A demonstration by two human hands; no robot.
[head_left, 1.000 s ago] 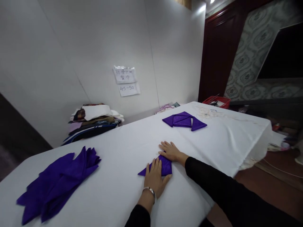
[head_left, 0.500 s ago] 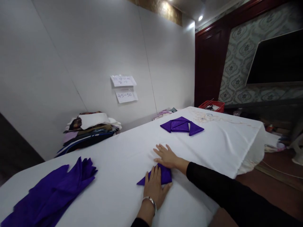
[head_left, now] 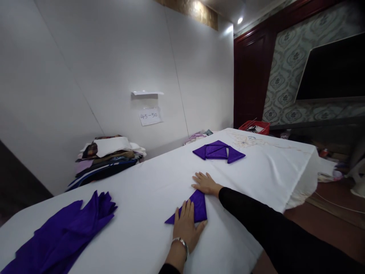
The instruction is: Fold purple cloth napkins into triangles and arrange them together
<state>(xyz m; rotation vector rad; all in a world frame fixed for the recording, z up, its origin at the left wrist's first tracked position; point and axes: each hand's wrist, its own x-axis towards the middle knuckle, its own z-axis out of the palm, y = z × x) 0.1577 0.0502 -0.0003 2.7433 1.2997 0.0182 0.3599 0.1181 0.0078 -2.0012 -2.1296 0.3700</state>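
A purple cloth napkin (head_left: 200, 207), folded into a triangle-like shape, lies on the white tablecloth (head_left: 137, 213). My left hand (head_left: 186, 222) rests flat on its left part, fingers stretched out, and a silver bracelet circles the wrist. At the far tip of the fold is my right hand (head_left: 205, 183), its fingers spread over the cloth and partly hiding that tip. Beyond them sits a folded purple piece (head_left: 218, 151) with pointed ends. Over the table's left end spreads a loose, crumpled pile of purple cloth (head_left: 65, 232).
A stack of folded clothes (head_left: 111, 156) stands past the table's left edge, against the grey wall. Two paper sheets hang there, one marked 45-50 (head_left: 151, 116). A red basket (head_left: 255, 126) is behind the table's far end, and a dark screen (head_left: 333, 70) hangs at right.
My right hand has slid away from me and slightly right, uncovering more of the folded napkin. My left hand has stayed in place. The upper wall paper has lifted.
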